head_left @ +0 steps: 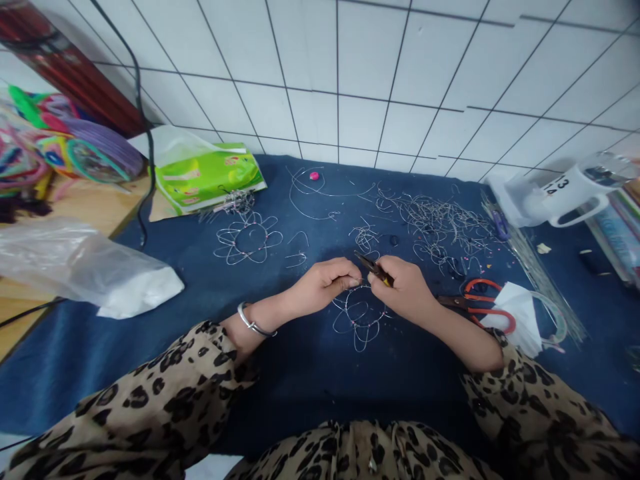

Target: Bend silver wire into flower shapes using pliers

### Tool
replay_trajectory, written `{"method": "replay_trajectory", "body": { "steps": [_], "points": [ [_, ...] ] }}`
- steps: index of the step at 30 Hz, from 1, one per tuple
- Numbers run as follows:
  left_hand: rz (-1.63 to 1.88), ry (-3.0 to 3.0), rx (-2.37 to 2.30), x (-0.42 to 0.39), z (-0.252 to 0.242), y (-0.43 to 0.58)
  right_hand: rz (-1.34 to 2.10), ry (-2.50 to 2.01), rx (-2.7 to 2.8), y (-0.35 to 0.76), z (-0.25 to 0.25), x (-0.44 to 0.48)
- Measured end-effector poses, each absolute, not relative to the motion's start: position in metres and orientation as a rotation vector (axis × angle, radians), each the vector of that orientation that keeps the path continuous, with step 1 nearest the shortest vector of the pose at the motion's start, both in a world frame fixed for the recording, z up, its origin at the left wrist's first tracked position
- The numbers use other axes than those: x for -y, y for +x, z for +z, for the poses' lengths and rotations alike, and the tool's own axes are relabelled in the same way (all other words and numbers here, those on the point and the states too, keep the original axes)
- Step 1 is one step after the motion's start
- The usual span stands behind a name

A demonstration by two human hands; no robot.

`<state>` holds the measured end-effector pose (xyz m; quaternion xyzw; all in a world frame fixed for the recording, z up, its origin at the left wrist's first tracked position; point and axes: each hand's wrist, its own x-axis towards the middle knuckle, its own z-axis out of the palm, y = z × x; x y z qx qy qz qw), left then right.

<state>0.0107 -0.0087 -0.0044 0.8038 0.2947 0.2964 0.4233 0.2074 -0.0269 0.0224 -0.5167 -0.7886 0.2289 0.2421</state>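
Observation:
My left hand (330,283) pinches the upper edge of a wire flower frame (364,328), a ring with thin looped petals and small pinkish bindings. Closed around a pair of pliers (377,269) is my right hand (403,288); their dark jaws point up and left, just above the frame. My fingers hide part of the ring. To the left lies another wire flower (249,241) with loops all round its ring. Short bent wire pieces (296,259) rest between that flower and my left hand.
Tangled wire scraps (440,217) spread at the back right, near orange-handled scissors (487,308) and a bundle of straight wires (550,293). A white mug (565,195) stands at far right. A green tissue pack (207,177) and a plastic bag (90,263) lie left.

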Motion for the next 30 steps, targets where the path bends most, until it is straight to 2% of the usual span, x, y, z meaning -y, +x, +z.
{"method": "replay_trajectory", "body": {
  "steps": [9,20,24,30],
  "points": [
    [0.666,1.815,-0.74,0.011,-0.006,0.01,0.642,-1.427,2.15,0.207,0.023,0.027],
    [0.752,1.721,-0.762,0.01,-0.008,0.01,0.681,-1.455,2.213,0.211,0.022,0.023],
    [0.759,1.738,-0.763,0.008,-0.009,0.006,0.571,-1.342,2.356,0.217,0.02,0.02],
    [0.729,1.882,-0.827,0.004,-0.006,0.001,0.226,-1.157,2.692,0.227,0.02,0.014]
  ]
}}
